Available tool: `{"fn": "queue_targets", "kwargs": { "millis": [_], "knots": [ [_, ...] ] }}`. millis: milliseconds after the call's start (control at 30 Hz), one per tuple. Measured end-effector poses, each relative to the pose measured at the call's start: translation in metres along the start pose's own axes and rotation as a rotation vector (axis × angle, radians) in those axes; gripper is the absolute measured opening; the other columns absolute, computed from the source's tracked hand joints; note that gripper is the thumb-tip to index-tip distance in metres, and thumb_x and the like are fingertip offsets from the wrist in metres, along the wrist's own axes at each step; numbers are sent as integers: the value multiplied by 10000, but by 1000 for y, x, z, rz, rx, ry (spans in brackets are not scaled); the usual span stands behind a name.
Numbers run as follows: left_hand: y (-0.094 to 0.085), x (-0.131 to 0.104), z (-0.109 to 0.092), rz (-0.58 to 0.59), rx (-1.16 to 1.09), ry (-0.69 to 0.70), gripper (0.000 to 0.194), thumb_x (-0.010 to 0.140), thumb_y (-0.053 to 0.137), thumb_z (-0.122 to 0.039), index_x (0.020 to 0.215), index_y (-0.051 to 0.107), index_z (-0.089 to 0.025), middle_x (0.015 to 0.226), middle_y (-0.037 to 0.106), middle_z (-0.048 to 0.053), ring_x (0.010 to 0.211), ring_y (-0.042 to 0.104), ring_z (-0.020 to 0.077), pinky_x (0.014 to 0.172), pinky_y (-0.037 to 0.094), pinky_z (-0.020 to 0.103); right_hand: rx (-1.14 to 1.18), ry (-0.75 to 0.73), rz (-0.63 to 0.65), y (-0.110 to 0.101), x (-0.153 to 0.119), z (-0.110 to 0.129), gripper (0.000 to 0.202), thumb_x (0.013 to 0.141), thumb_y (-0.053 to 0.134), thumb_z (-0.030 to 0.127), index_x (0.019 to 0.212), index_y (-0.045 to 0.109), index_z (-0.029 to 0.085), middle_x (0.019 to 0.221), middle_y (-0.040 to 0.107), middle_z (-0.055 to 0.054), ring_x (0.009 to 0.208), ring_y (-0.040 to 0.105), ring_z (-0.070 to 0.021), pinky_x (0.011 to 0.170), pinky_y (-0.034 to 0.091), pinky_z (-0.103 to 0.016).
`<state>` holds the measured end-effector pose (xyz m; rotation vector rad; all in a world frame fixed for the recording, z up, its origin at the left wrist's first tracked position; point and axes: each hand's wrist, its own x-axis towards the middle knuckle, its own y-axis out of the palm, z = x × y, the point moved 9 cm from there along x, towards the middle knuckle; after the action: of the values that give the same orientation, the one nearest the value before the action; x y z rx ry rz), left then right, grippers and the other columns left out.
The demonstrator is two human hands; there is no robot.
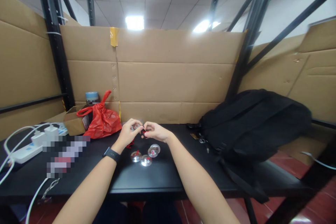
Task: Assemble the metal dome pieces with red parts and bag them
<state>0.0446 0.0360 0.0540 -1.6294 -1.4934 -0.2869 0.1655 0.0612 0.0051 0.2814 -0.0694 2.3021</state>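
Above the middle of the black table (141,180), my left hand (128,132) and my right hand (157,132) meet fingertip to fingertip. Both are closed around a small dark and red piece (143,132), too small to name. Just below them lie three shiny round discs with red centres: one on the left (135,156), one in the middle (146,160) and one on the right (154,150). Some red pieces (130,144) rest under my left hand, partly hidden by it.
A red plastic bag (103,120), a cardboard box (76,120) and a blue-lidded jar (91,98) stand back left. Further left lies a white power strip (28,152) with cables. A black backpack (257,122) fills the right side. Cardboard panels (170,77) wall the back.
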Motion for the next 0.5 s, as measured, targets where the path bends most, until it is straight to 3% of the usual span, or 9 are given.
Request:
{"fn": "queue_targets", "kwargs": {
  "millis": [167,333,500],
  "knots": [
    [8,-1,-4,47,118,49,147,837,674,-319,820,689,-174,834,649,41,781,592,170,749,454,284,-45,-153,-213,-18,9,5,533,567,912,279,967,565,220,925,653,13,828,660,-121,773,523,-256],
    [1,-1,3,4,232,45,74,835,637,-231,854,686,-178,862,647,47,795,605,177,754,456,283,-110,-179,-260,-11,13,4,572,536,913,285,996,577,229,922,670,3,856,665,-145,850,529,-317],
    [7,0,13,99,258,56,138,886,551,-246,829,658,-179,877,642,58,822,602,183,778,455,288,-186,-186,-255,-8,14,6,523,563,894,316,985,600,221,905,677,-8,862,655,-152,830,533,-316]
  ]
}}
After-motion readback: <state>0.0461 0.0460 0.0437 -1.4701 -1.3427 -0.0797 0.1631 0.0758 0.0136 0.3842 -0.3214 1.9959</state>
